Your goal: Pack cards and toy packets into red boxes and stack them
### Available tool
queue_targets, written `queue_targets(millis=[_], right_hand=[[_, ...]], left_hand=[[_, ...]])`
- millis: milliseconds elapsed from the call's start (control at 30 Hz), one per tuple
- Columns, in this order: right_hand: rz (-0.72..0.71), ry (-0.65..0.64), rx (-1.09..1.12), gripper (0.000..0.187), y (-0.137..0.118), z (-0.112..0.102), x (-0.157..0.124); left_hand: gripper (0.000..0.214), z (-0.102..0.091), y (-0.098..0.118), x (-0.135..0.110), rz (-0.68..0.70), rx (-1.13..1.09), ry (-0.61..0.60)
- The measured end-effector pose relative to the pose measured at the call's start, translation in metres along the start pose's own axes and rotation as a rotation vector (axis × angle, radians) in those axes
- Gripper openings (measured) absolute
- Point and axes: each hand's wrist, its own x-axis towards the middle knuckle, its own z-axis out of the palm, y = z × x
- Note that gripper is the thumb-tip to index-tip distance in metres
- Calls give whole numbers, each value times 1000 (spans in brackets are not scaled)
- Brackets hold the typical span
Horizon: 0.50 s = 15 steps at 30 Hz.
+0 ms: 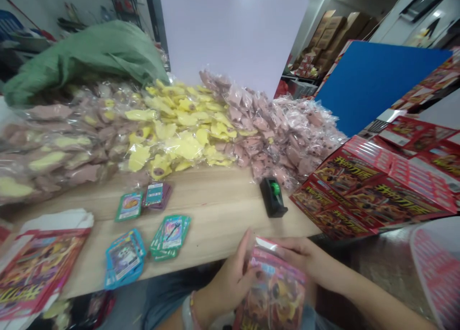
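Observation:
Both my hands hold a red printed packet (276, 291) low in the view, just off the near edge of the wooden table (223, 210). My left hand (230, 277) grips its left side with the thumb up along the edge. My right hand (305, 258) closes over its top right corner. Several small stacks of cards lie on the table in front of me: blue ones (124, 260), green ones (170, 232), a single green card (129, 206) and a purple stack (157, 195).
Heaps of clear-bagged yellow (179, 129) and pink (276, 133) pieces fill the table's far side under a green sack (89, 57). A black tape dispenser (273, 197) stands mid-right. Flat red printed boxes (377, 186) pile at right, more red packets (36, 267) at left.

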Motion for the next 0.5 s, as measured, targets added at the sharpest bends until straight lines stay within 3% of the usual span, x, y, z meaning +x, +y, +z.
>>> queue_targets(millis=[100,200,300,333,400,467,500], right_hand=[[23,-62,-41,38,-7,0,-6],[-41,-185,-269,40,-11,5,-19],[-179,-141,-505,46,-3,13,-31],[-225,-57,-523,46,3,11,-31],[-317,270,-465,41,17,-5,-23],[-284,674,-281,39,30,-38,-1],[-197,816,-172,39,36,-57,14]], left_hand=[[73,3,-7,-1,-7,-36,-22],[73,7,-10,0,-34,-101,-51],[72,0,9,5,-43,-88,-167],[68,-7,21,8,-16,-17,-225],[53,-26,48,18,109,239,-261],[41,-49,68,35,300,516,-95],[40,-60,73,47,394,615,32]])
